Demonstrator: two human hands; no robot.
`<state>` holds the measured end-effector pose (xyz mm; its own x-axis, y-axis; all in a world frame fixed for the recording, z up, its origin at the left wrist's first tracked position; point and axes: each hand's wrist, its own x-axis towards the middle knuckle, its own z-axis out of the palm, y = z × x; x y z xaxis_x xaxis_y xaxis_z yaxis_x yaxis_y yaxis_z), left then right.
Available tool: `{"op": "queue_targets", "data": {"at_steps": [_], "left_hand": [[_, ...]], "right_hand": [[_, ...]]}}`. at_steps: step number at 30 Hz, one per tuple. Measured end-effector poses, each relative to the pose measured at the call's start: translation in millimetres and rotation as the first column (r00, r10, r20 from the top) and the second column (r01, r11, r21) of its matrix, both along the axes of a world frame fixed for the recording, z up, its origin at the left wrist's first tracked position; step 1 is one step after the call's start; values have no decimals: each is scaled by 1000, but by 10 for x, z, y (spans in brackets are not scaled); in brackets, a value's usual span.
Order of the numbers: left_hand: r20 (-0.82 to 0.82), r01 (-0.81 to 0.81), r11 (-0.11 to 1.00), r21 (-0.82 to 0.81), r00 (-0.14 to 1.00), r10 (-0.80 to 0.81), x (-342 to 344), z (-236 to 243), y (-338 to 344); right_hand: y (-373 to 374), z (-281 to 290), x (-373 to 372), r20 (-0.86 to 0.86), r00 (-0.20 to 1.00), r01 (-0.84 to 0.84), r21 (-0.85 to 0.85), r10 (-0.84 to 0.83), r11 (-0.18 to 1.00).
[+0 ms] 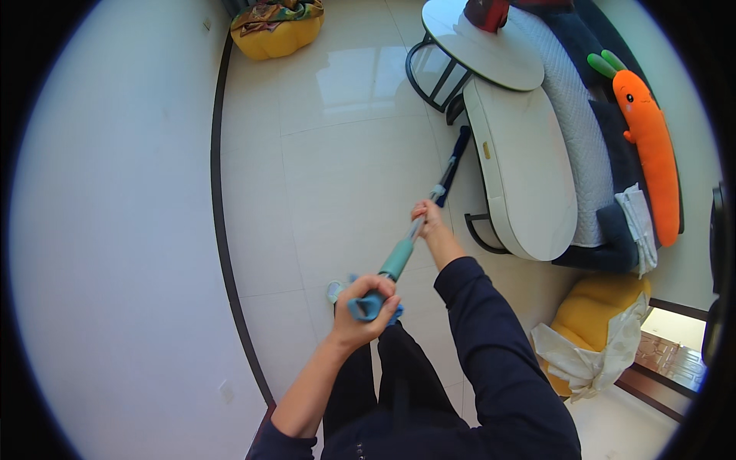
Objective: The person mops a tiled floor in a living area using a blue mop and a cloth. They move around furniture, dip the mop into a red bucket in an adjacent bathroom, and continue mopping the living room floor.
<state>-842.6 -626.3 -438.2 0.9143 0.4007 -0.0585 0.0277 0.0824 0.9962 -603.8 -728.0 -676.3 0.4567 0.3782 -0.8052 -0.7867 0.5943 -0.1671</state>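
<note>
A mop with a teal grip, a metal pole and a dark blue flat head reaches forward across the tiled floor. My left hand is closed around the top end of its handle. Farther along, my right hand grips the metal pole. The mop head lies beside the pale oval coffee table, near its lower edge.
A round table adjoins the oval one, with a sofa and carrot plush at right. Yellow poufs stand at top left and lower right. A white wall runs along the left.
</note>
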Motion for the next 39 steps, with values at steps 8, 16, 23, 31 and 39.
{"op": "queue_targets", "data": {"at_steps": [8,16,23,31,39], "left_hand": [[-121,-116,978,174,983,138,-1328,1134,1195],[-117,-283,856,432,924,364,-1580,2055,1276],[60,-300,867,398,951,302,-858,2166,1500],[-24,-143,977,160,989,149,1128,1789,1583],[-27,-183,983,18,983,183,2712,1383,1731]], "right_hand": [[1734,603,-1604,-130,948,-292,3,290,956],[2836,1501,-2386,-282,761,-585,94,585,806],[2753,1863,-1475,-179,845,-494,95,503,864],[2179,1455,813,-126,931,-360,-157,343,920],[2121,1064,2305,-215,948,-275,-182,235,944]]}}
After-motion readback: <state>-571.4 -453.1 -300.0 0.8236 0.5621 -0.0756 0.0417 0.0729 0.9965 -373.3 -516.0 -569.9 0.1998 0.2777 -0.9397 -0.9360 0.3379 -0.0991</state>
